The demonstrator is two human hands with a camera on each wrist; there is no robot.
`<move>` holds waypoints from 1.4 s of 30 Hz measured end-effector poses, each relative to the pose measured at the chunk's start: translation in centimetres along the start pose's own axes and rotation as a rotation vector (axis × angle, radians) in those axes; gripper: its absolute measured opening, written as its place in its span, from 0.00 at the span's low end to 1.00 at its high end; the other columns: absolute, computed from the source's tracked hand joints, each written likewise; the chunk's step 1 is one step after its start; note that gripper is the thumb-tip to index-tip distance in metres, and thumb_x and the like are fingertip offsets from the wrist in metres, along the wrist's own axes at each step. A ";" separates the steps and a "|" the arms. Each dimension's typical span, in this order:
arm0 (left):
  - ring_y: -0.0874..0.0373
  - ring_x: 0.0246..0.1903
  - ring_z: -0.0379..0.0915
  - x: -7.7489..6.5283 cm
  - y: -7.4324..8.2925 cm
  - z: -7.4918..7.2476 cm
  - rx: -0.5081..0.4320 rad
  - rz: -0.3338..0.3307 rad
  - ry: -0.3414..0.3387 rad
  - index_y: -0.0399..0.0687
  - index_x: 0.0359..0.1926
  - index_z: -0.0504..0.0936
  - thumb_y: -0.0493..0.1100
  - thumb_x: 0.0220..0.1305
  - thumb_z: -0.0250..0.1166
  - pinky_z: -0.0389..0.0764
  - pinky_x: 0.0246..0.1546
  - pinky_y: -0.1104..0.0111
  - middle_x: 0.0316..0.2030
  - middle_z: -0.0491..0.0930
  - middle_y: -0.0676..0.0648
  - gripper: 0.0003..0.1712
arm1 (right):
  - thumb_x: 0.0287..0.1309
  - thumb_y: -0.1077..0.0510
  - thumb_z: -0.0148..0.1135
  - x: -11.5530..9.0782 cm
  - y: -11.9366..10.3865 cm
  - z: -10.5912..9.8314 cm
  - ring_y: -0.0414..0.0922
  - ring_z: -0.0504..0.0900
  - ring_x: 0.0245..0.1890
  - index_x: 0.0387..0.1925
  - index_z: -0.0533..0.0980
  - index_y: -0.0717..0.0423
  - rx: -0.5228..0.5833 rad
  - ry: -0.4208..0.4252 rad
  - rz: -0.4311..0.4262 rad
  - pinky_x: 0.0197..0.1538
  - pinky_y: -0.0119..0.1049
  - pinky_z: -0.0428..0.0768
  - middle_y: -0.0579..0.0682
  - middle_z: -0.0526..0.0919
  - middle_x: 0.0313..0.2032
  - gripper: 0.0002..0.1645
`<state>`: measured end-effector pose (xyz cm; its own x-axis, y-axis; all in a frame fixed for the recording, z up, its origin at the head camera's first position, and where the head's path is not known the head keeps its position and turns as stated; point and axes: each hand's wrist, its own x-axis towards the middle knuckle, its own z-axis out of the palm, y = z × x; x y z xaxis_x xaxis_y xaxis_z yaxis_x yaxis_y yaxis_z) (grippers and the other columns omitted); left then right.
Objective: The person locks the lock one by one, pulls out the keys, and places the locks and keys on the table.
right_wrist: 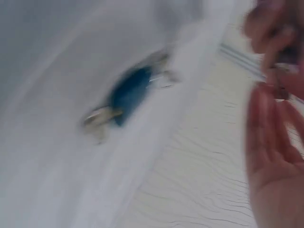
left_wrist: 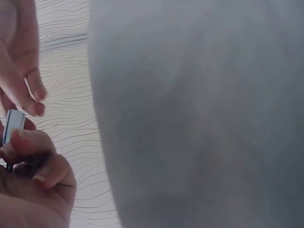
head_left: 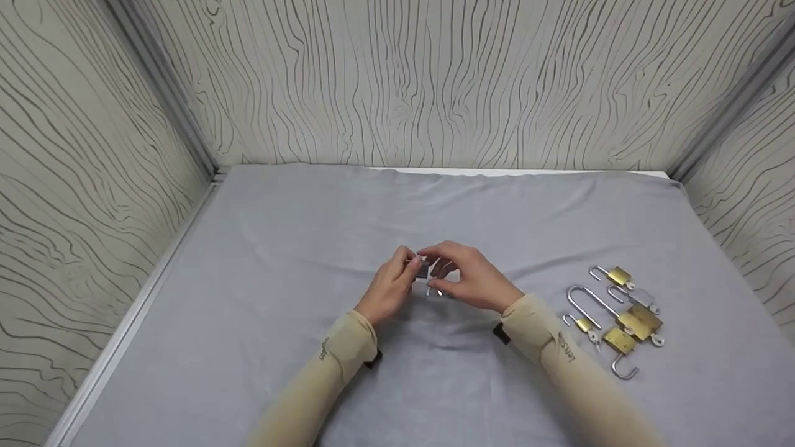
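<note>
At far left in the head view, wall panel (head_left: 93,205) with wavy wood-grain lines, then grey cloth (head_left: 279,230) over the table (head_left: 447,171). Next, left hand (head_left: 386,290), fingers and thumb clamped on a small dark grey padlock (head_left: 423,270), near the middle of the cloth. From the left wrist, a pale silvery face with a darker edge, not visible from the head; part of the hand cut off by the picture's left border. Shackle of that padlock hard to make out in every view.

Just right of it, right hand (head_left: 472,278), thumb and forefinger bent toward the padlock, thumb tip next to bright metal pieces (head_left: 439,292) too small to name. Cannot tell whether pinching them or only touching. From the right wrist, longer, straighter fingers, blurred, contact point unclear.

Farther right, sharp only from the head: little brass padlock (head_left: 584,324) with keys (head_left: 594,338), shackle hooked outward; large long-shackled brass padlock (head_left: 647,319), partly overlapping its neighbours; upper brass padlock (head_left: 619,276), silvery padlock (head_left: 643,300), lower brass padlock (head_left: 620,341). From the right wrist, merely a teal-and-pale smear, impossible to match piece by piece.
</note>
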<state>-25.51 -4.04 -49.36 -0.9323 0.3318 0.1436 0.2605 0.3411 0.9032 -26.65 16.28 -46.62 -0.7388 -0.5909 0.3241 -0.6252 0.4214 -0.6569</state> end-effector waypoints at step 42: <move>0.43 0.49 0.79 -0.5 -1.1 -0.2 0.478 -0.025 -0.045 0.37 0.52 0.83 0.25 0.63 0.63 0.79 0.56 0.50 0.47 0.83 0.39 0.17 | 0.50 0.59 0.82 1.9 1.6 4.6 0.48 0.75 0.31 0.29 0.87 0.59 -0.452 -0.023 0.099 0.38 0.44 0.78 0.51 0.82 0.27 0.10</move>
<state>-25.32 -4.76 -50.32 -0.9307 0.3528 0.0967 0.3341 0.7121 0.6175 -27.85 12.64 -50.18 -0.7980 -0.5457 0.2557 -0.6025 0.7314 -0.3193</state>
